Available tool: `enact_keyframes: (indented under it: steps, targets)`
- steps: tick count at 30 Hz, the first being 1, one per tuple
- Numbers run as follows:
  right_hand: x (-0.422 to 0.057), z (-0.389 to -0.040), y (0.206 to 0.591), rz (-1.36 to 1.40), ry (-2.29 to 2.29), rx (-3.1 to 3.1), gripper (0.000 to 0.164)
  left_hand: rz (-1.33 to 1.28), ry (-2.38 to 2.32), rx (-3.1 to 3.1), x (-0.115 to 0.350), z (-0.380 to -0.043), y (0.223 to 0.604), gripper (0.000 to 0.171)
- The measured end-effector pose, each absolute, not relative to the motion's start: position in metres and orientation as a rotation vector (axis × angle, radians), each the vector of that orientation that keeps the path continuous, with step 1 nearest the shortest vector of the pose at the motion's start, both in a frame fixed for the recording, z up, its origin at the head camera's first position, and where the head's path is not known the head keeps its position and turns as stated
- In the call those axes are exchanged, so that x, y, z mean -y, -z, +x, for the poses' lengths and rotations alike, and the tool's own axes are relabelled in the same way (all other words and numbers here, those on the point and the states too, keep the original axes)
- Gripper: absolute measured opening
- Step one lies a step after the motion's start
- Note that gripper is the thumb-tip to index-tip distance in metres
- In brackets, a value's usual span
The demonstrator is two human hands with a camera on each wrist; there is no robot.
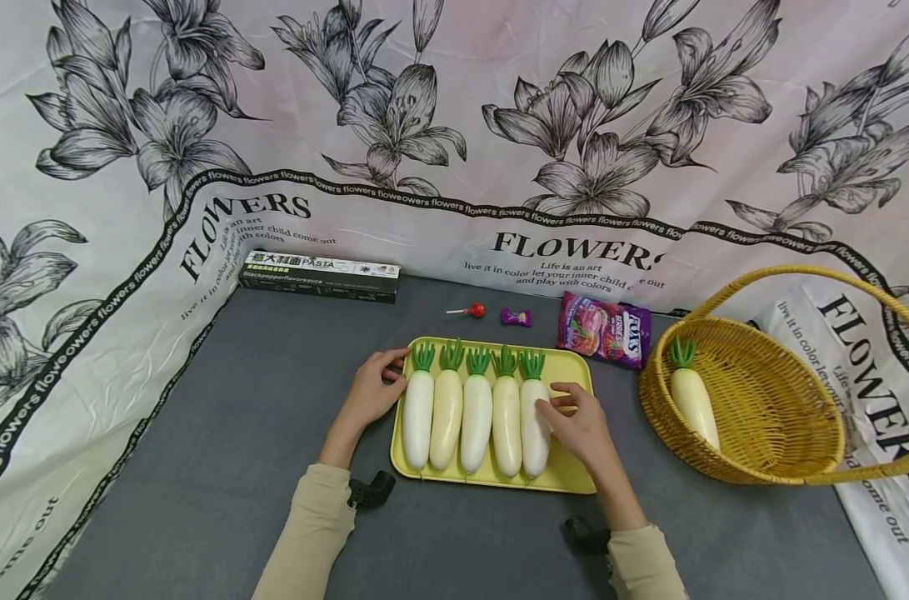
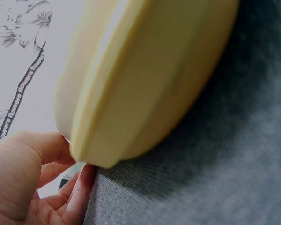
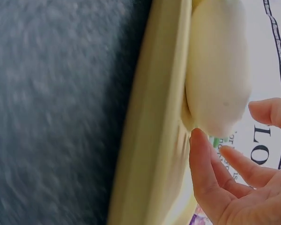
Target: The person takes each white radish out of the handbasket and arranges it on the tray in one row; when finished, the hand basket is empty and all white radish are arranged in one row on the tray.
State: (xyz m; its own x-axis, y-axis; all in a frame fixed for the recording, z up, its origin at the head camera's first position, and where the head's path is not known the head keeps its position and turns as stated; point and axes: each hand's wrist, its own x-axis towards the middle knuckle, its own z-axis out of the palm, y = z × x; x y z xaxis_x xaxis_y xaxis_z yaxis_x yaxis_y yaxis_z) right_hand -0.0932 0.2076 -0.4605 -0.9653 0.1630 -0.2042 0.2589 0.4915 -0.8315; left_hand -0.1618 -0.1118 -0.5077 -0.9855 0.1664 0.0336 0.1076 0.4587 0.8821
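A yellow tray [image 1: 574,458] bears several toy white radishes with green tops, laid side by side, tops pointing away from me. My left hand [image 1: 377,386] holds the tray's far left corner; the left wrist view shows thumb and fingers around that corner, beside the tray's pale underside [image 2: 131,108]. My right hand [image 1: 577,421] is at the rightmost radish [image 1: 534,429], its thumb against or very near the side. In the right wrist view, the right hand [image 3: 243,183] has its thumb and fingers spread around the radish's end [image 3: 220,84], not visibly closed on it.
Right of the tray stands a yellow wicker basket [image 1: 784,400] with a tall handle and one radish [image 1: 692,396] inside. Behind the tray lie a red lollipop [image 1: 476,310], a small purple candy [image 1: 516,317] and a purple candy bag [image 1: 604,329]. A pasta box [image 1: 319,277] is at the back left.
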Motion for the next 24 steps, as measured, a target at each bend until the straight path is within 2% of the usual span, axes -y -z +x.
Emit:
enact_keyframes:
  steps: [24]
  targets:
    - [-0.243, -0.102, 0.430, 0.364, 1.439, -2.678, 0.053, 0.251, -1.586, -2.635, 0.112, -0.162, 0.509, 0.045]
